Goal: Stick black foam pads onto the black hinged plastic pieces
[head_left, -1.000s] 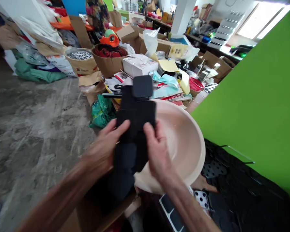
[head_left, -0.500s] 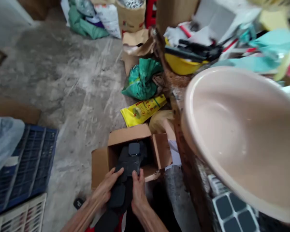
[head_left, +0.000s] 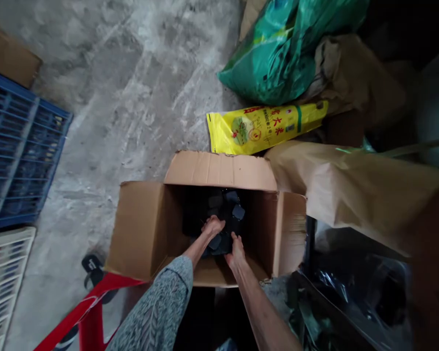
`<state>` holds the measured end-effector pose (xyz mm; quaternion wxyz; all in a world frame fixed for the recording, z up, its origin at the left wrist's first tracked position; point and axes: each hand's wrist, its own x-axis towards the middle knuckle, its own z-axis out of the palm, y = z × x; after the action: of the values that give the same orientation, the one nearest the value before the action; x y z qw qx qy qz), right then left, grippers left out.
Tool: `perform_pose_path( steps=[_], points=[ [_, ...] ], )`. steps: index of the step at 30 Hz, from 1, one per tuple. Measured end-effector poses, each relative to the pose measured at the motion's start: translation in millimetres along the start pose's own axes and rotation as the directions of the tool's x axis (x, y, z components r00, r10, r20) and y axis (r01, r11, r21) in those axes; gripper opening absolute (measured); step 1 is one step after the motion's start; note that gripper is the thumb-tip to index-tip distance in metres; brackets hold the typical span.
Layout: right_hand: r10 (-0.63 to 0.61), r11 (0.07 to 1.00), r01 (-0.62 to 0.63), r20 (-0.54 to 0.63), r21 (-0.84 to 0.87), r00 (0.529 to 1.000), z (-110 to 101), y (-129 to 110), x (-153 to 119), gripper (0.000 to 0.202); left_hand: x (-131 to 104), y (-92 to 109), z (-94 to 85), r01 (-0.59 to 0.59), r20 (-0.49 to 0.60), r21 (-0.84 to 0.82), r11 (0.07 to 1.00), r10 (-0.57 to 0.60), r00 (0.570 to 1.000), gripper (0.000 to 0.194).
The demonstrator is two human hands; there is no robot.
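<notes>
An open cardboard box (head_left: 219, 170) stands on the floor in front of me with its flaps folded out. Inside lie several dark rounded-square pieces (head_left: 238, 212), seemingly of plastic, in deep shadow. Both my hands reach down into the box. My left hand (head_left: 212, 226) is closed at the left of some dark pieces (head_left: 215, 242), its fingertips partly hidden. Across from it, my right hand (head_left: 237, 249) grips the right edge of the same pieces, thumb on top. How many pieces are between the hands I cannot tell.
A yellow printed bag (head_left: 263, 127) lies just behind the box, below a green plastic bag (head_left: 278, 58). Brown paper (head_left: 351, 180) crowds the right. At left are a blue crate (head_left: 18, 151) and a white crate (head_left: 7, 287). A red stool (head_left: 91, 317) stands near my left arm.
Both hands have gone down into the box with the dark pieces, which were above its near edge. My view has tilted down and closer; the large basin is out of sight.
</notes>
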<state>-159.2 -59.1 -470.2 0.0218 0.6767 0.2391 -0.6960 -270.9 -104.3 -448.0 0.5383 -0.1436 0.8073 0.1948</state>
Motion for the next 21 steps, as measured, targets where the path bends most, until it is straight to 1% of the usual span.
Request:
perform_pose_path(
  steps=[3, 6, 9, 11, 13, 14, 16, 18, 20, 21],
  points=[
    [0.017, 1.0, -0.018, -0.026, -0.008, 1.0, -1.7, 16.2, 28.8, 0.03, 26.0, -10.5, 12.9, -0.023, 0.013, 0.077, 0.997, 0.022, 1.0, 0.036],
    [0.025, 0.999, -0.026, -0.022, -0.045, 0.999, -2.6, 28.7, 47.2, 0.03, 41.6, -18.5, 20.3, -0.075, -0.007, 0.129, 0.989, 0.077, 0.997, 0.037],
    [0.041, 0.991, -0.042, -0.011, -0.126, 0.999, -4.3, 34.9, 54.0, 0.029, 47.6, -25.5, 20.3, -0.127, -0.05, 0.175, 0.976, 0.138, 0.989, 0.039],
    [0.044, 0.977, -0.048, -0.025, -0.207, 0.999, -6.3, 35.6, 47.6, 0.028, 45.1, -31.0, 15.6, -0.144, -0.102, 0.201, 0.969, 0.167, 0.981, 0.041],
    [0.021, 0.952, -0.031, -0.036, -0.303, 0.999, -8.4, 33.8, 27.7, 0.028, 35.8, -37.4, 7.1, -0.149, -0.15, 0.21, 0.966, 0.182, 0.972, 0.042],
    [0.001, 0.936, -0.012, -0.03, -0.351, 1.0, -9.7, 31.8, 12.1, 0.028, 28.1, -40.6, 1.8, -0.152, -0.162, 0.206, 0.967, 0.186, 0.969, 0.041],
    [-0.044, 0.899, 0.046, 0.017, -0.436, 0.999, -13.8, 24.8, -29.6, 0.026, 4.9, -45.3, -9.4, -0.171, -0.162, 0.186, 0.967, 0.202, 0.966, 0.037],
    [-0.087, 0.853, 0.117, 0.082, -0.509, 0.993, -22.0, 12.5, -80.2, 0.025, -30.4, -46.1, -18.4, -0.22, -0.145, 0.163, 0.962, 0.244, 0.959, 0.029],
    [-0.173, 0.795, 0.214, 0.126, -0.568, 0.977, -35.9, -6.0, -131.5, 0.026, -77.3, -42.6, -23.0, -0.29, -0.135, 0.151, 0.945, 0.311, 0.941, 0.021],
    [-0.228, 0.762, 0.26, 0.13, -0.593, 0.965, -44.9, -17.4, -155.3, 0.028, -103.5, -39.7, -23.9, -0.325, -0.124, 0.152, 0.934, 0.344, 0.931, 0.02]
  ],
)
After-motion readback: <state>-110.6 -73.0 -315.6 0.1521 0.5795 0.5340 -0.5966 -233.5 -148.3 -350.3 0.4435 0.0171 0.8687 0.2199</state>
